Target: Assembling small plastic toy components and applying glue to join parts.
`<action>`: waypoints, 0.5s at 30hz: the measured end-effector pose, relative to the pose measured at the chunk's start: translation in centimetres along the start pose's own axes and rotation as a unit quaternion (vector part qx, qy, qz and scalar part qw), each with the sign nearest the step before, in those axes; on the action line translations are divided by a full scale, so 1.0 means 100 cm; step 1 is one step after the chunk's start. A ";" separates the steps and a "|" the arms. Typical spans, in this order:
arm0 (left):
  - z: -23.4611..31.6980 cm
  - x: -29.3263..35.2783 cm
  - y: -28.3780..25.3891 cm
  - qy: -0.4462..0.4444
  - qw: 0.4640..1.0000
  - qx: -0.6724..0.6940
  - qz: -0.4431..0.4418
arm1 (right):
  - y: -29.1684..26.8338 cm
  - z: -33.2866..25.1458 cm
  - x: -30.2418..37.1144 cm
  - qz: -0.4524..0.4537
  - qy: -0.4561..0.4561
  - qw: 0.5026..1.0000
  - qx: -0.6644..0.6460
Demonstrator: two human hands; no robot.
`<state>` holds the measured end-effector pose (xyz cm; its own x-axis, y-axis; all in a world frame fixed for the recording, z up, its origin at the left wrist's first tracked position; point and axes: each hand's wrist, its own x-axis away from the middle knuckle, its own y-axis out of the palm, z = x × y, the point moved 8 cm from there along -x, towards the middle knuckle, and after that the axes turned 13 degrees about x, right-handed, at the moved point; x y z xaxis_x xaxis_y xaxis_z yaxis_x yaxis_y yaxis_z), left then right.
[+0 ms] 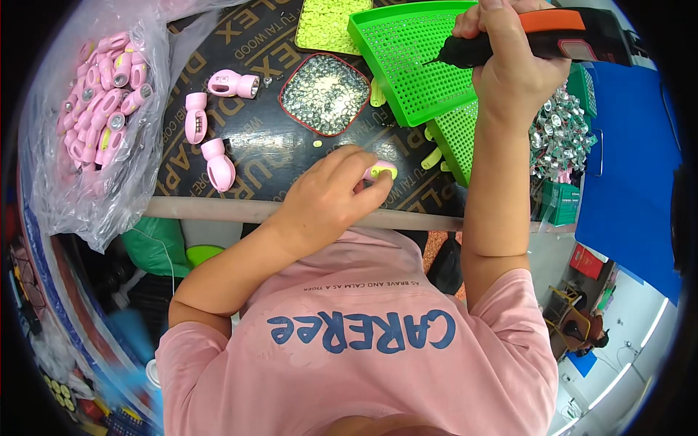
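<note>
Your left hand (pixel 331 189) has thumb and fingers clamped on a pink-and-yellow flashlight (pixel 379 171) near the black table's (pixel 262 132) near edge; your right hand's fingers wrap the electric screwdriver (pixel 538 40), far right. Seemingly pre-fastening; next calls for aligning the bit.

Pink casing (pixel 376 171) held low, yellow-green end rightward, black-and-orange driver (pixel 574 34) raised, tip leftward
</note>
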<state>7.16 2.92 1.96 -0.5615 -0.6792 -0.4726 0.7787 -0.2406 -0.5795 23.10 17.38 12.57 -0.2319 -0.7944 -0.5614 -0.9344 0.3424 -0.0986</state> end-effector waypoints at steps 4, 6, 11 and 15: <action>0.000 -0.001 0.002 0.008 1.000 0.006 0.005 | 0.015 0.026 0.001 -0.030 0.072 0.857 -0.510; -0.001 0.000 0.001 0.007 1.000 0.007 0.004 | 0.012 0.022 0.000 -0.037 0.071 0.869 -0.489; -0.001 0.000 0.000 0.005 1.000 0.005 0.005 | -0.002 0.003 0.001 -0.009 0.018 0.999 0.028; 0.000 -0.001 0.001 0.007 1.000 0.012 0.001 | 0.014 0.037 0.002 -0.033 0.087 0.846 -0.525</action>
<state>7.32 2.98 1.94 -0.5639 -0.6703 -0.4824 0.7861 -0.2564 -0.5625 22.77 19.53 9.23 -0.1217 -0.8876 -0.4442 -0.6515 -0.2662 0.7104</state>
